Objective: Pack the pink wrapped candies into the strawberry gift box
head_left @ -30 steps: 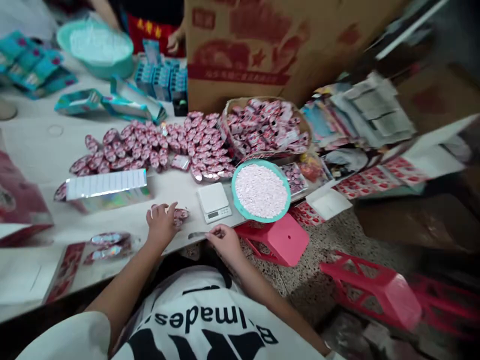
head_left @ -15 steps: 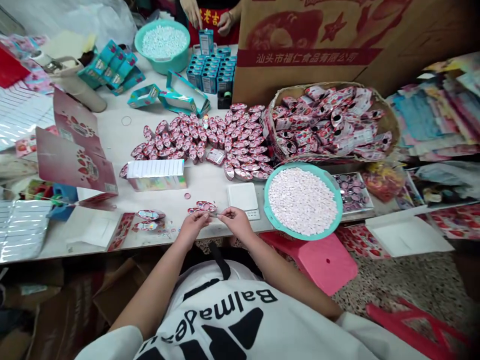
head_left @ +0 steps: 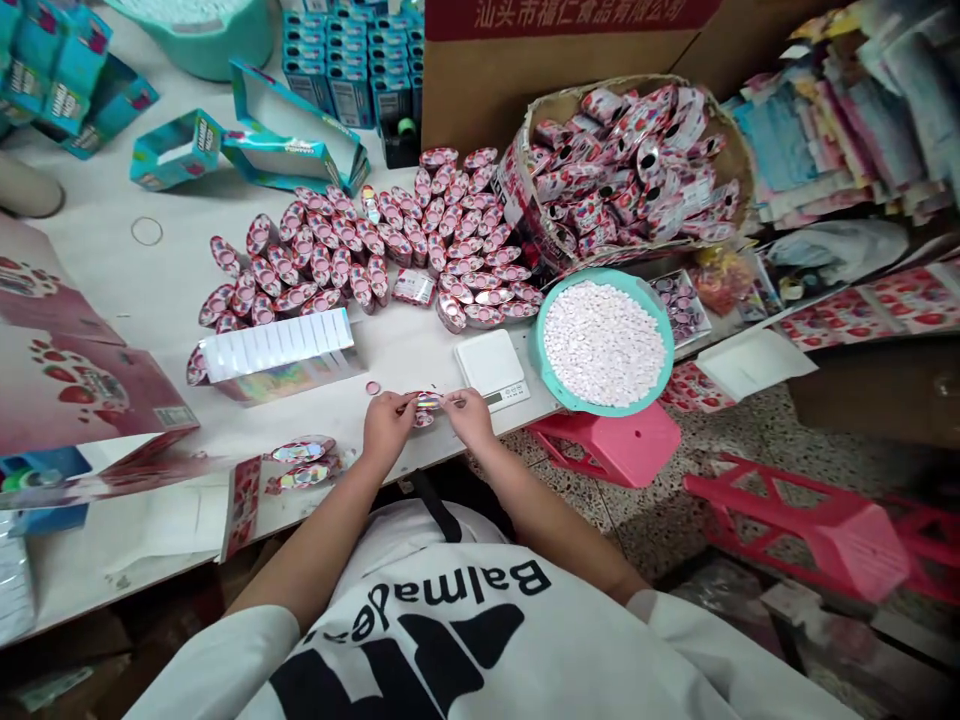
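Note:
My left hand (head_left: 388, 426) and my right hand (head_left: 469, 414) meet at the near edge of the white table (head_left: 150, 290), both pinched on one small pink foil candy pack (head_left: 426, 403) held between them. A small white digital scale (head_left: 491, 368) sits just right of my right hand. A teal bowl (head_left: 540, 385) full of small white tablets stands right of the scale. Two more foil packs (head_left: 301, 462) lie left of my left hand. A tiny pink cap (head_left: 373, 387) rests just above my left hand.
Several pink foil packs (head_left: 360, 255) are spread in rows mid-table, and a basket (head_left: 731, 150) holds more. A holographic box (head_left: 274, 352) lies at left. Teal cartons (head_left: 349, 65) and a big cardboard box (head_left: 555, 50) stand behind. Pink stools (head_left: 802, 525) sit on the floor at right.
My left hand left the pack on the table and joined my right hand; both now pinch one pack. The view swung left and then dipped down toward the table.

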Demonstrator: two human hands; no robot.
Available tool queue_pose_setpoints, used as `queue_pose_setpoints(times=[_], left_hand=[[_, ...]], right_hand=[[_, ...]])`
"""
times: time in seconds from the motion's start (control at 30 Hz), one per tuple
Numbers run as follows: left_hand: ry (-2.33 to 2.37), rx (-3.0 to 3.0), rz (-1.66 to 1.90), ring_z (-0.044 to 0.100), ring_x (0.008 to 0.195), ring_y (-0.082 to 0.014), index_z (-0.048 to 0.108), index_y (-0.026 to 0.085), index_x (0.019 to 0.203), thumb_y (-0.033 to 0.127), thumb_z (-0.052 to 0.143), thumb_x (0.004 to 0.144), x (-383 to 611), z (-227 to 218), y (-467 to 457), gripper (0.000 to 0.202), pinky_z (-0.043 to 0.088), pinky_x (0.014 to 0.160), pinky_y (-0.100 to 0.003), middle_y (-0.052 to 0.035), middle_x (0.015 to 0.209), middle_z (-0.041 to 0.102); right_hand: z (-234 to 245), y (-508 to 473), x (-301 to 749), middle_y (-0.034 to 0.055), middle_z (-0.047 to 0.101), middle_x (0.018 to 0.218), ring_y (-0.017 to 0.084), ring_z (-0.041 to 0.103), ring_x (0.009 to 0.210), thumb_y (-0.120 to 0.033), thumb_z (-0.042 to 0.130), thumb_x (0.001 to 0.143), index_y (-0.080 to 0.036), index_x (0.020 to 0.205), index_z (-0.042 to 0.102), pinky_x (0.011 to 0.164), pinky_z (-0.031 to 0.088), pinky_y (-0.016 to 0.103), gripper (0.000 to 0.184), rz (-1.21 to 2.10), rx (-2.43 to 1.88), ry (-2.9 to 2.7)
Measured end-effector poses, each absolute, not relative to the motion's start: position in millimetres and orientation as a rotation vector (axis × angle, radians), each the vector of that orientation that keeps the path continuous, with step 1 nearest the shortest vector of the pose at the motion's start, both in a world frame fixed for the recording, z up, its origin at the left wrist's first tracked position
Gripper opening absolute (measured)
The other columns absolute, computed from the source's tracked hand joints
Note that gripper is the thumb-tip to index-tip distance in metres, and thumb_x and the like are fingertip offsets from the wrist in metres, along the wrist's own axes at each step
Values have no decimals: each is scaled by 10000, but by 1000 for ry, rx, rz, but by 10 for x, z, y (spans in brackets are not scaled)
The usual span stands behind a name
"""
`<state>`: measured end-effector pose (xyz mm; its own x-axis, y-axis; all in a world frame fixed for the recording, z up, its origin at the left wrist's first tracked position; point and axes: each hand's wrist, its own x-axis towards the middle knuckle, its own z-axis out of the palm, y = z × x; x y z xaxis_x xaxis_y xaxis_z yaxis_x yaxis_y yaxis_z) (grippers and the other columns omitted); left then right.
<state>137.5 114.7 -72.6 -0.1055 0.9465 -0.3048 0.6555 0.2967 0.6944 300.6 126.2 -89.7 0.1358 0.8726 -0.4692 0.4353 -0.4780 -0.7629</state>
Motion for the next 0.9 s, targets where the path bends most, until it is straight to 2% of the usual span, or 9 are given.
queue_pose_setpoints(times=[0.2, 0.37, 0.57, 0.67, 0.73, 0.8, 0.87, 0.9], left_hand=[[1840, 1323, 484, 618, 766, -167, 768, 213, 923, 366, 595, 814, 1298, -776, 1174, 255, 460, 731, -287, -53, 820, 710], [1880, 1248, 432, 656, 719, -176, 761, 207, 882, 376, 603, 790, 1284, -763, 1229, 249, 475, 676, -284, -39, 789, 743], [1876, 1254, 382, 660, 698, -182, 732, 213, 803, 361, 624, 759, 1290, -715, 1274, 189, 450, 645, -287, -26, 740, 733], [1918, 1245, 365, 630, 661, -164, 658, 206, 859, 350, 645, 739, 1284, -696, 1312, 188, 426, 627, -274, 0, 700, 696], [1994, 1253, 322, 583, 620, -162, 595, 202, 940, 380, 687, 701, 1253, -704, 1345, 312, 391, 587, -271, 21, 665, 645], [2042, 1289, 280, 545, 624, -168, 574, 199, 980, 419, 732, 653, 1202, -728, 1377, 425, 372, 575, -275, 24, 670, 601], [1963, 1351, 310, 548, 687, -175, 601, 193, 978, 413, 732, 655, 1155, -761, 1402, 412, 404, 620, -286, 0, 742, 601], [1881, 1381, 342, 563, 737, -178, 623, 193, 974, 395, 712, 680, 1142, -778, 1410, 367, 431, 665, -293, -17, 802, 617]], right_hand=[[-929, 1225, 2934, 34, 674, 830, 158, 612, 716, -307, 664, 759, -176, 717, 667, 743, 491, 285, 138, 1287, -1984, -1223], [-949, 1228, 2890, 32, 656, 789, 157, 604, 700, -294, 648, 769, -177, 693, 655, 722, 489, 287, 139, 1219, -1958, -1229], [-981, 1196, 2868, 27, 623, 773, 156, 597, 706, -265, 633, 763, -184, 674, 620, 709, 490, 280, 121, 1147, -1937, -1256], [-991, 1177, 2863, 28, 621, 787, 158, 597, 716, -270, 620, 769, -191, 678, 603, 720, 491, 283, 122, 1147, -1922, -1263], [-991, 1179, 2871, 22, 622, 777, 159, 603, 710, -272, 626, 765, -189, 740, 601, 708, 491, 279, 90, 1165, -1925, -1234], [-980, 1199, 2892, -6, 616, 739, 157, 604, 673, -267, 651, 745, -187, 904, 589, 665, 482, 267, 188, 1202, -1955, -1185], [-958, 1233, 2921, -36, 603, 705, 153, 593, 641, -244, 648, 745, -194, 1051, 547, 635, 465, 259, 326, 1239, -1972, -1214], [-944, 1254, 2934, -35, 608, 722, 153, 592, 655, -223, 633, 754, -202, 1074, 544, 647, 462, 260, 333, 1252, -1959, -1278]])
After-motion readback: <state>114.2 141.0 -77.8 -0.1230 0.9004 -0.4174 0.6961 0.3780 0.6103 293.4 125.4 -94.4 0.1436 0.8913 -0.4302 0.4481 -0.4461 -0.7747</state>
